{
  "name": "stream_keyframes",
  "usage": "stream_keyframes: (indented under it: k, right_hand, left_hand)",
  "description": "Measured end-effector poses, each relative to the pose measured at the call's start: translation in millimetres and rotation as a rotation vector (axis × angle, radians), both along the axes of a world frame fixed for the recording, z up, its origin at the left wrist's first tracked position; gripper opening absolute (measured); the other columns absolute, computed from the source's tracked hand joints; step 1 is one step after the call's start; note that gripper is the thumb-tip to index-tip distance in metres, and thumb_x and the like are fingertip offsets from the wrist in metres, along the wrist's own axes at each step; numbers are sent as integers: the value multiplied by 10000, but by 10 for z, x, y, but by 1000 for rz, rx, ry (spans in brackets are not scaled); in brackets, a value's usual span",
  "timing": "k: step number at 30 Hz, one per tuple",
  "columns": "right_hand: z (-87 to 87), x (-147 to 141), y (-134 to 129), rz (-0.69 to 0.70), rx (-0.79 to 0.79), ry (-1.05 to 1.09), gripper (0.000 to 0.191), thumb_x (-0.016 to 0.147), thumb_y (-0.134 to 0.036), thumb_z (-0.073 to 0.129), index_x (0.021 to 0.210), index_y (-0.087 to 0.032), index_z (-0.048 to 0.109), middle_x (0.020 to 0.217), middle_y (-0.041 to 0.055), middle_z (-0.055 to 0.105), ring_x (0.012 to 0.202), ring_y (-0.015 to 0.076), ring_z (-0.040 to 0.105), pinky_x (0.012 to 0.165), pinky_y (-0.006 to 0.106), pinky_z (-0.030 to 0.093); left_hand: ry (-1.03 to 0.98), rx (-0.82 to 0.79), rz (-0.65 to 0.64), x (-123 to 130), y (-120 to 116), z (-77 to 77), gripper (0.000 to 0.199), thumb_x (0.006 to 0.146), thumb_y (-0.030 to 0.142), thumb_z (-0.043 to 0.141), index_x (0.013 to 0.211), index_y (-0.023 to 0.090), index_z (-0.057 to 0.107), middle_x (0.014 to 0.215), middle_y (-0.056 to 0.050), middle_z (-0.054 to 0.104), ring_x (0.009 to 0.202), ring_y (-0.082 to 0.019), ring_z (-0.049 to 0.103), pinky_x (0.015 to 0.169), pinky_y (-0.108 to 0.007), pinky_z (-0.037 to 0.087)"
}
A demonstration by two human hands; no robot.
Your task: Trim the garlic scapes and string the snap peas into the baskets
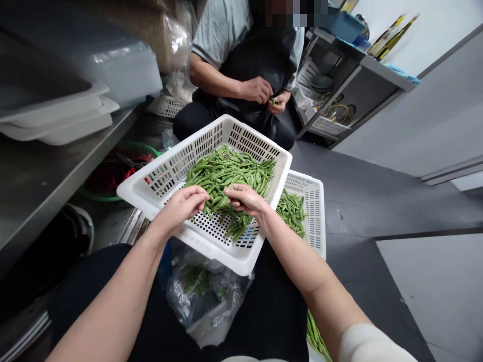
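Many green pea pods (226, 168) lie heaped in a white perforated plastic basket (215, 256), which tilts in front of me. Over the near left part of the heap, my left hand (184, 205) is closed in a pinch; whatever is between its fingertips is too small to make out. My right hand (247, 199), close to its right, is closed with thumb against fingers on what looks like a pea pod. Below the basket, a clear plastic bag (211, 311) sits between my legs with some green scraps inside.
A second white basket (319, 216) of pods stands behind on the right. Opposite me, a co-worker's hands (258, 90) hold a green pod. At left are a metal table (75, 161) with white tubs and a green-rimmed basket (100, 197). A metal shelf (362, 70) stands back right.
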State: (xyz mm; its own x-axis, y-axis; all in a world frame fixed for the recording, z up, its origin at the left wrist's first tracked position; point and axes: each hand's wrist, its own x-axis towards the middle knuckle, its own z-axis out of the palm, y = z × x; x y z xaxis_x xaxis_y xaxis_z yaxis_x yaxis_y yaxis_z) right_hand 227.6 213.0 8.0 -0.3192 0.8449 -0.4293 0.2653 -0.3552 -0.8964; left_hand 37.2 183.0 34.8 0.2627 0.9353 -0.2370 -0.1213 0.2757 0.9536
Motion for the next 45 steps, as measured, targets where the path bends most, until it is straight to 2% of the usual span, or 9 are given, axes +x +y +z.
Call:
stream_keyframes:
  k: [6,13,16,24,29,32,36,39,45]
  right_hand:
    - [18,-41,-149,-207,-149,461,419,588,-373,772,645,-160,415,512,-68,497,362,-1,297,331,127,130]
    - [-17,-163,-217,-285,-88,429,410,638,-401,750,663,-171,412,440,-104,405,345,14,327,312,123,146]
    - [26,-147,-243,-192,-43,399,391,636,-395,751,694,-169,437,423,-114,399,338,18,326,311,122,180]
    - [176,53,-229,110,-199,463,390,642,-397,743,815,-126,522,551,-56,550,349,-5,281,326,135,131]
    - [161,18,-243,193,-143,382,405,674,-489,684,779,-148,493,565,-60,520,369,10,265,358,164,152]
    - [192,-22,-292,222,142,85,386,700,-490,670,714,-150,487,586,-51,493,453,38,343,429,186,242]
    - [283,-48,-363,338,553,-214,231,768,-319,642,694,-132,528,616,-35,490,586,71,414,572,212,319]
    - [333,-10,-356,420,483,-94,153,838,-279,532,802,-135,571,702,-2,580,597,80,474,593,217,369]
    - [271,192,-121,-84,227,201,170,827,-277,435,942,-174,505,716,-2,604,546,92,528,506,209,433]
  left_hand:
    - [636,422,-172,125,-73,-78,218,693,362,478,602,187,569,534,35,516,555,-120,453,543,-226,349]
    - [742,640,-170,215,-140,-144,190,712,270,416,545,202,477,481,44,402,472,-107,379,506,-231,284]
    - [703,687,-172,222,-148,-115,184,675,240,438,495,205,448,477,31,415,488,-116,386,527,-246,289]
    - [143,138,174,15,7,-16,139,616,310,531,531,199,521,450,40,404,416,-92,280,401,-213,177]
    - [328,262,-72,111,-14,-51,310,688,416,552,498,193,451,482,42,376,483,-101,344,451,-221,253]
    - [389,301,-119,180,-46,-47,366,703,435,544,475,195,388,489,46,339,502,-97,335,471,-220,250]
    - [216,178,-162,206,-55,-70,381,711,450,570,490,192,397,465,54,323,452,-77,285,428,-204,213]
    - [-12,13,-170,189,-37,-88,404,709,438,623,496,186,390,435,70,294,391,-47,220,384,-176,151]
    - [-458,-185,-105,70,19,-4,299,716,272,670,538,153,462,449,76,345,342,-3,183,329,-107,167]
